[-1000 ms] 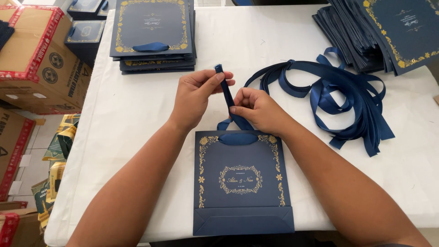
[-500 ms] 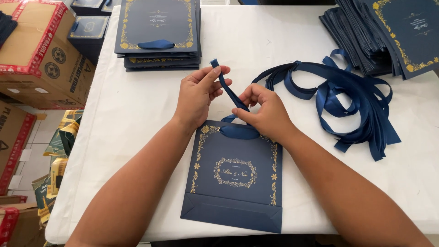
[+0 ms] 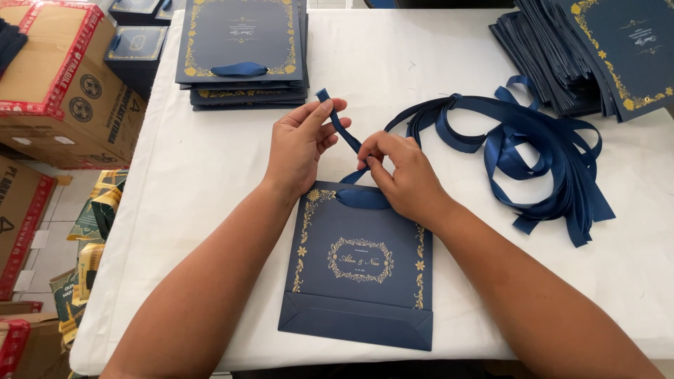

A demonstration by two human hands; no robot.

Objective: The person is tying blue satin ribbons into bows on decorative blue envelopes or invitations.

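Note:
A flat navy paper bag with gold floral trim lies on the white table in front of me. A blue ribbon runs up from the bag's top edge. My left hand pinches the ribbon's free end between thumb and fingers, above the bag. My right hand grips the same ribbon lower down, right at the bag's top, where a ribbon handle loop lies across the front.
A pile of loose blue ribbons lies to the right. Stacks of matching bags sit at the back left and back right. Cardboard boxes stand off the table's left edge.
The bag has slid a little away from me and tilted slightly. Both hands moved with it, and the left hand drew the ribbon end further to the left.

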